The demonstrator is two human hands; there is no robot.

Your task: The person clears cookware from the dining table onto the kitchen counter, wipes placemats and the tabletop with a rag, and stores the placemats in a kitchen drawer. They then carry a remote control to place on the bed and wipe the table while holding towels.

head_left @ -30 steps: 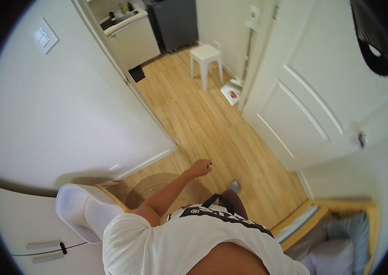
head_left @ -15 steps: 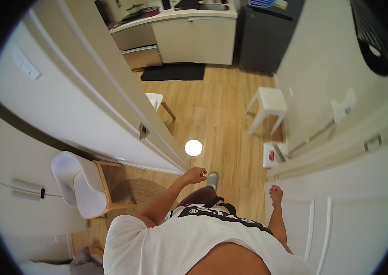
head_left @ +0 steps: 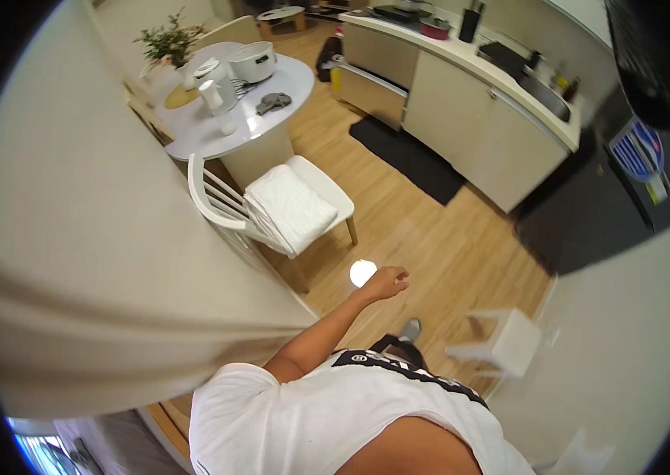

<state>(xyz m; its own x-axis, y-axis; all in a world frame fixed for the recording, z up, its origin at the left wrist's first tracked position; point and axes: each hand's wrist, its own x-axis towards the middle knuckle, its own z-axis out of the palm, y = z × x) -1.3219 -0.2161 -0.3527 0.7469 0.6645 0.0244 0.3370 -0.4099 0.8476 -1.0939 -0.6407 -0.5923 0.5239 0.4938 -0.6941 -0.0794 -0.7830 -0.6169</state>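
Observation:
My left hand is held out in front of my body above the wood floor, its fingers loosely bent and a little apart. Nothing shows in it. Beyond it, to the left, stands a white chair with a folded white cloth on its seat; the hand is not touching either. Lower right of the hand is a white stool, slightly blurred. My right hand is out of sight.
An oval table holds a white pot, a white kettle, a grey cloth and a plant. A kitchen counter, black mat and dark fridge lie ahead. Beige curtain-like fabric hangs left.
I have moved forward through the doorway, and the view has turned left. The table and whole chair now show. My right hand has left the view; the stool appears nearer.

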